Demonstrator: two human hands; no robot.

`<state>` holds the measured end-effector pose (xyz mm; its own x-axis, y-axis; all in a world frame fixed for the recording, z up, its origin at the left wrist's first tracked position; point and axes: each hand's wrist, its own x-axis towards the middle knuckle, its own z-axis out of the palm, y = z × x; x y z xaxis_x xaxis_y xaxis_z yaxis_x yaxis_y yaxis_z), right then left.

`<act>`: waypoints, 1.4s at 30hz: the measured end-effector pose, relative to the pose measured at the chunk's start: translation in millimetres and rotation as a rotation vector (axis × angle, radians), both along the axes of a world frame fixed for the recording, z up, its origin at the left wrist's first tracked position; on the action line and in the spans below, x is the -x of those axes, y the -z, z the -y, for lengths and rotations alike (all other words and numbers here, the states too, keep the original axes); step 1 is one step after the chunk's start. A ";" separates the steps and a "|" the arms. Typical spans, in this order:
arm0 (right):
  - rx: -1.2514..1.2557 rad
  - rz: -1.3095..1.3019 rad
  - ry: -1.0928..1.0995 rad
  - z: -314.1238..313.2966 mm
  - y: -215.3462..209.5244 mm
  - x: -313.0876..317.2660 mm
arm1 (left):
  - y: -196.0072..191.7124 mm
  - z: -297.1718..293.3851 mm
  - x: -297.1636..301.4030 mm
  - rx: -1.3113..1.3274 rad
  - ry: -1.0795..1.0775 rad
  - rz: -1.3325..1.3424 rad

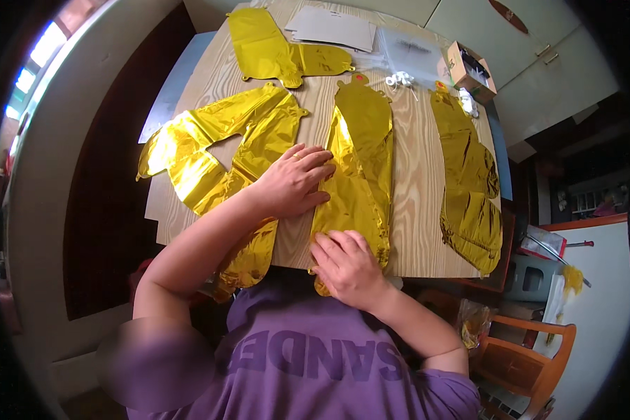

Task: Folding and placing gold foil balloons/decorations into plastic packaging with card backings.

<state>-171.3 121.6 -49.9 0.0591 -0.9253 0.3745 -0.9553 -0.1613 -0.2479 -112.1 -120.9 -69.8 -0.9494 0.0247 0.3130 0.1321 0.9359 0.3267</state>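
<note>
A deflated gold foil balloon [362,140] lies lengthwise down the middle of the wood-grain table [414,175], its near end reaching the front edge. My left hand [297,180] rests on its left edge, fingers stretched flat. Near the front edge my right hand [350,266] has curled fingers closed on the balloon's lower left part; the thumb side is partly covered. Left of it lies a number-shaped gold foil balloon [252,143], creased and shiny, its lower end hanging near the table edge. Another flat gold balloon [469,182] lies along the right side, and an angular one [266,49] at the far left.
White sheets [332,29] and clear plastic bags [413,54] lie at the back. Beside them are small white spools [400,79] and an open cardboard box [471,73] with dark items. A wooden chair [532,357] and a grey stool [528,276] stand to the right, off the table.
</note>
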 end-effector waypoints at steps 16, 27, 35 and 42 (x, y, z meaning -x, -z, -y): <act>-0.010 0.056 0.155 27.7 0.9 15.5 | -2.3 -5.5 0.5 0.024 -0.011 -0.026; -0.105 0.042 0.361 31.8 8.0 -12.0 | -5.8 -0.6 13.5 -0.001 -0.008 -0.107; -0.146 0.037 0.389 28.3 7.9 -17.4 | -7.9 0.7 12.3 -0.028 -0.003 -0.038; -0.110 -0.036 0.392 30.3 10.1 -19.9 | 4.3 23.7 43.1 0.100 -0.124 -0.011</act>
<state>-151.5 91.3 -59.9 -0.2952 -0.9147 0.2761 -0.9474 0.2428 -0.2087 -155.2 -144.6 -74.0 -0.9436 -0.0610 0.3255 0.0165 0.9730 0.2302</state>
